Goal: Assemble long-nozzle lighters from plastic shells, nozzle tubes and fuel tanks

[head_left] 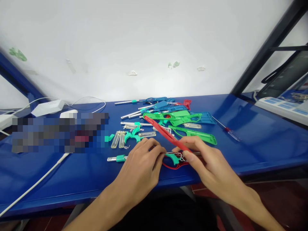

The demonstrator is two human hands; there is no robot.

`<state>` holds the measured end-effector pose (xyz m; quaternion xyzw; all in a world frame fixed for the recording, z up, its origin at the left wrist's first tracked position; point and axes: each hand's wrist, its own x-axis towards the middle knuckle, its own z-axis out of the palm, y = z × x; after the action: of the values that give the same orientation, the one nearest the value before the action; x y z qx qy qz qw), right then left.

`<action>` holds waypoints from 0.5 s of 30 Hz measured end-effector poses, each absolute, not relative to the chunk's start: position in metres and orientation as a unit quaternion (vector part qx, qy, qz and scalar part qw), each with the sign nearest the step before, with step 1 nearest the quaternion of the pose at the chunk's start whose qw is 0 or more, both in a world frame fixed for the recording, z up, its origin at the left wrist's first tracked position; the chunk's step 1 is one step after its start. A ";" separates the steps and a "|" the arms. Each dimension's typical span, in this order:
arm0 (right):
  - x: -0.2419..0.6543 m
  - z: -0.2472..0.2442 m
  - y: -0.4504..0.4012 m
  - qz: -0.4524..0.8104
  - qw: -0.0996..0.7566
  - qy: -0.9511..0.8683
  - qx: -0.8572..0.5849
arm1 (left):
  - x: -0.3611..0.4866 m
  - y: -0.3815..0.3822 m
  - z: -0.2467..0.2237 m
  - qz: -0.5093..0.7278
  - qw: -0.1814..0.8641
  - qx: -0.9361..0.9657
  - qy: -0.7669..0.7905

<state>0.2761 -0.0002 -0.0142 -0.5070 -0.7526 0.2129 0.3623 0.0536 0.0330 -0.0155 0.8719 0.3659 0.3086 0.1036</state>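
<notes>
My right hand (pixel 207 157) pinches a red lighter casing half (pixel 166 133), raised and slanting up to the left. Below it lies a second red casing half (pixel 172 166), partly covered by my hands, with a teal trigger (pixel 173 158) and bent wire (pixel 181 156) in it. Closed over this opened long-necked lighter is my left hand (pixel 144 162); its fingertips are at the trigger and what exactly they grip is hidden. The lighter's metal tube (pixel 112 159), with a teal collar (pixel 120 158), sticks out to the left of that hand.
Behind my hands lie green casing halves (pixel 178 118), blue casing halves (pixel 204 117), several metal tubes, clear fuel tanks (pixel 118 139) and loose teal triggers (pixel 133 136). A screwdriver (pixel 232 133) lies right. White cable (pixel 33 184) crosses the blue table (pixel 81 179) at left.
</notes>
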 end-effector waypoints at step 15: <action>0.283 -0.022 -0.002 0.144 0.348 -0.798 -0.470 | 0.053 0.033 -0.020 0.327 0.070 0.876 0.348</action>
<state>0.2825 -0.0020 -0.0221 -0.4699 -0.7983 0.1440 0.3481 0.0525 0.0331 -0.0202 0.8759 0.3479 0.3269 0.0699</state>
